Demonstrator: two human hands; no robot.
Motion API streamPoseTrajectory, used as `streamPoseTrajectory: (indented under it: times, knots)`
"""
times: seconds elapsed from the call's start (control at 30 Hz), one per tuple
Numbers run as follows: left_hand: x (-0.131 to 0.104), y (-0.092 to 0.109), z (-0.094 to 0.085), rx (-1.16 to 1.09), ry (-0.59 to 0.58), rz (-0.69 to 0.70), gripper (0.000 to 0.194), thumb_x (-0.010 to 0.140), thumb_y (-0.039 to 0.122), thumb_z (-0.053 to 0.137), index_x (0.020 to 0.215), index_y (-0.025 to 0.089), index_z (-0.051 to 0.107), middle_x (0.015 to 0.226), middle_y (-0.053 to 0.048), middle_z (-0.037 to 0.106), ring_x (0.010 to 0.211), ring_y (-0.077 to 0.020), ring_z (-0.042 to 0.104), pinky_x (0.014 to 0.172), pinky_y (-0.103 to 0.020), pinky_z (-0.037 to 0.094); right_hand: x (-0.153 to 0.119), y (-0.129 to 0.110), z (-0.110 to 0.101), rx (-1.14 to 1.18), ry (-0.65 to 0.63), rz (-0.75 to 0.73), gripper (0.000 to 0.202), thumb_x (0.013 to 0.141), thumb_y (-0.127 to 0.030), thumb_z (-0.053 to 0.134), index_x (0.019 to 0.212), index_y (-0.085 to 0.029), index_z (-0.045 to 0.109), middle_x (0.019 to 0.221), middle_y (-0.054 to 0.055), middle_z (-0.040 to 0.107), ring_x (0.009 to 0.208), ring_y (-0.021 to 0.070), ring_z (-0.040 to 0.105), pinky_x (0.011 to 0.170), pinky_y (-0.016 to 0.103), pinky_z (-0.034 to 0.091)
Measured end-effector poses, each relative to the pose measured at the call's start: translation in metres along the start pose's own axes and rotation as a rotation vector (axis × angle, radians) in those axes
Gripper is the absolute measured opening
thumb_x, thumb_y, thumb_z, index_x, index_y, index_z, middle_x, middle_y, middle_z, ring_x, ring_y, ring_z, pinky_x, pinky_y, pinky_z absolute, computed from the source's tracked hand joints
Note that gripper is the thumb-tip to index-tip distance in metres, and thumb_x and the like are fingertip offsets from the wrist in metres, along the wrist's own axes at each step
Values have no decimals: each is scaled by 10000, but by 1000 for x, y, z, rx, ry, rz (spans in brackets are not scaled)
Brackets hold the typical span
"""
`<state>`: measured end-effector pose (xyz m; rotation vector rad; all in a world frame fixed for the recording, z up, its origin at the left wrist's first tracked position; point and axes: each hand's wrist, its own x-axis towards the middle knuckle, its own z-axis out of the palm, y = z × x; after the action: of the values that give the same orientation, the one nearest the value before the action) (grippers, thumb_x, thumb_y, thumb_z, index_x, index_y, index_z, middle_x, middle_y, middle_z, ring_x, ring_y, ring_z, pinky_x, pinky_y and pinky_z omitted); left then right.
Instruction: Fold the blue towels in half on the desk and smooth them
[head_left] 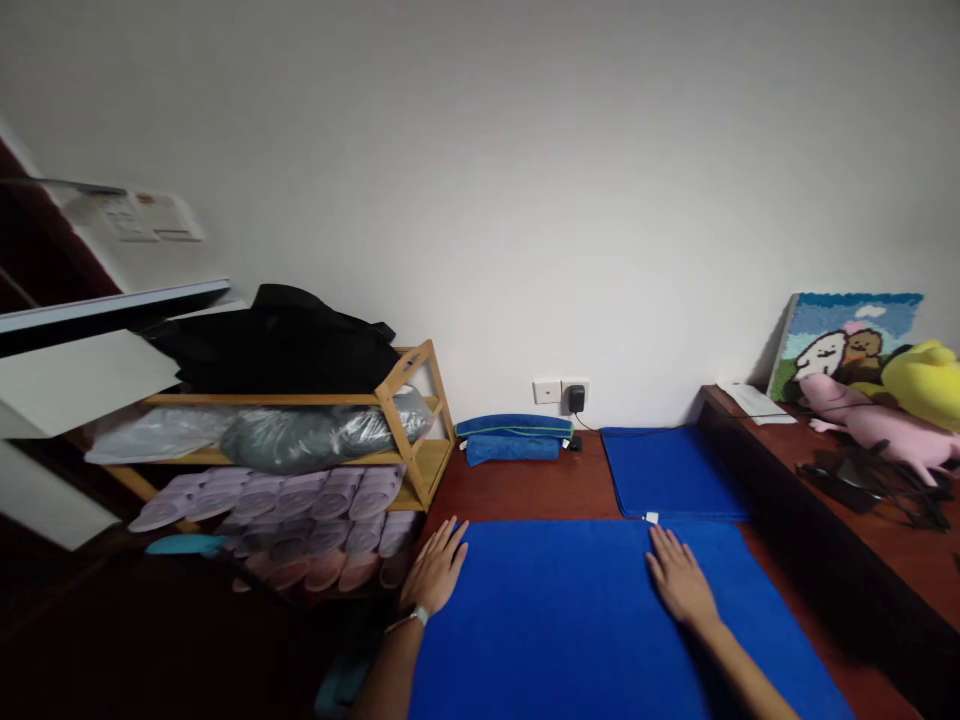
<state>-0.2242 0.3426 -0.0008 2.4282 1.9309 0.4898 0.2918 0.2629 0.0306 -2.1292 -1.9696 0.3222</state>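
Observation:
A large blue cloth [562, 610] lies spread flat on the reddish-brown wooden surface [540, 495]. At its far left edge rests my left hand [439, 568], fingers stretched out and nothing in it; a watch circles that wrist. My right hand [682, 575] lies flat on the cloth near its far right part, fingers extended. Just beyond it a small white tag [651, 518] sticks out at the cloth's far edge. Another blue cloth, folded into a flat rectangle [671, 468], lies behind on the right. Rolled blue towels [514, 440] sit against the wall.
On the left stands a wooden rack [427, 470] with a black bag [285, 345], plastic-wrapped bundles and several slippers [300, 495]. A raised ledge [817, 455] on the right carries a pink plush toy [877, 425] and a picture [847, 345]. A black charger [576, 398] is plugged into the wall.

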Motion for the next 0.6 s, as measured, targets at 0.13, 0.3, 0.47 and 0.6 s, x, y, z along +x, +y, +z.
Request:
streamPoseTrajectory:
  times: [0.13, 0.3, 0.47, 0.6]
  knots:
    - [1, -3, 0, 4, 1, 0, 536, 1058, 487, 321, 1550, 307, 432, 1635, -35, 421, 1509, -227, 372, 1230, -449, 339, 6, 112, -15, -99, 25, 188, 754, 939, -504, 196, 1587, -148, 346, 1658, 61, 334, 1557, 276, 214, 1273, 509, 182]
    - [2, -4, -2, 6, -11, -1, 543, 1059, 498, 306, 1551, 307, 433, 1635, -34, 421, 1509, -226, 372, 1228, -451, 348, 19, 171, -1, -144, 12, 243, 805, 950, -536, 126, 1618, -97, 224, 1695, 67, 240, 1568, 240, 167, 1280, 428, 182]
    - [1, 0, -5, 0, -19, -6, 531, 1060, 487, 316, 1554, 325, 423, 1637, -21, 418, 1510, -221, 369, 1234, -444, 340, 17, 165, 2, -177, -15, 254, 801, 946, -517, 107, 1627, -103, 184, 1708, 50, 191, 1574, 248, 131, 1282, 436, 172]
    - [0, 1, -4, -6, -18, -17, 531, 1061, 476, 309, 1552, 313, 430, 1637, -28, 421, 1508, -220, 373, 1238, -442, 328, 15, 155, -14, -186, -23, 303, 789, 927, -485, 135, 1608, -113, 277, 1681, 59, 290, 1559, 275, 204, 1270, 481, 214]
